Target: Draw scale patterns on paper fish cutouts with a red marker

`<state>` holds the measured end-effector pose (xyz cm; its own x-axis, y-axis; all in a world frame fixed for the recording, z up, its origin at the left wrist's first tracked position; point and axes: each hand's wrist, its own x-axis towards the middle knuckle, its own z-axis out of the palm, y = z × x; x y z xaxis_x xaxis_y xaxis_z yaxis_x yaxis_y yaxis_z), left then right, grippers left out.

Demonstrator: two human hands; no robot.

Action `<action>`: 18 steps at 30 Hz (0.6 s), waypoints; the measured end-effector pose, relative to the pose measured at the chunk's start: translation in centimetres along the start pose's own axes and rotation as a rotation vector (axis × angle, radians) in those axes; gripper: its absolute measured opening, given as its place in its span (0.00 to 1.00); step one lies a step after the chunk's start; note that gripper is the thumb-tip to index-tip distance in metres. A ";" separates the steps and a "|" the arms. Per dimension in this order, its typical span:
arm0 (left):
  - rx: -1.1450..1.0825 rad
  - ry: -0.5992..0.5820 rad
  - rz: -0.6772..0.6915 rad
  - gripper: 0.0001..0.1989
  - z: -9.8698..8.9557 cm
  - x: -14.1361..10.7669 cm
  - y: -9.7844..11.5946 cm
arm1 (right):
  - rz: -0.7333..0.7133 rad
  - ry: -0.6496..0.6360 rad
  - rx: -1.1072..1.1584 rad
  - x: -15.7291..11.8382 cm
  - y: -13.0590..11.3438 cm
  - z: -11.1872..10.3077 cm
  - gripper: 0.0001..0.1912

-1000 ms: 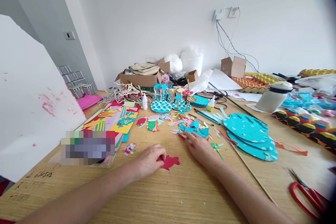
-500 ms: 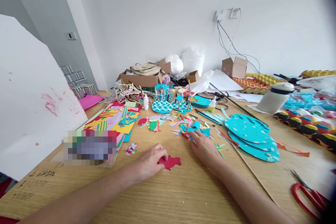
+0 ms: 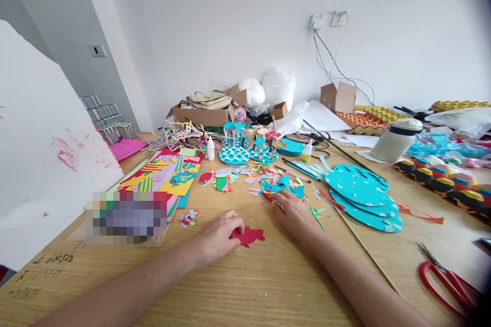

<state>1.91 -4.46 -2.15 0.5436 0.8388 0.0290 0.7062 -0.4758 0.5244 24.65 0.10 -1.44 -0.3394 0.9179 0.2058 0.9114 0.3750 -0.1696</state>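
A red paper fish lies on the wooden table, its left end under the curled fingers of my left hand. To the right, my right hand rests palm down at the near edge of a heap of coloured paper scraps. Something thin and red shows at its fingertips; what it is I cannot make out. Several small paper pieces sit left of my left hand. Behind are cut-out paper fish and two turquoise stands bearing fish figures.
Coloured paper sheets and a blurred patch are at the left. Turquoise ovals, a thin stick and red-handled scissors are at the right. Glue bottles, a white canister and cardboard boxes stand farther back.
The view has shifted slightly, so the background sits a little farther left. Both hands and the red fish show hardly any movement.
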 end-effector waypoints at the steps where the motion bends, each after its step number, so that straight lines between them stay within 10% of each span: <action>1: -0.004 0.002 -0.003 0.09 0.0 0.0 0.0 | 0.001 -0.001 0.014 0.0 -0.1 -0.1 0.17; 18: -0.098 -0.056 0.005 0.06 -0.2 0.7 -0.8 | -0.196 0.086 0.064 -0.3 -0.4 0.3 0.15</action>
<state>1.60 -3.41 -2.36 0.5737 0.8190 -0.0141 0.6571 -0.4499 0.6048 24.31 -0.23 -1.76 -0.4851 0.8130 0.3221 0.8121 0.5554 -0.1788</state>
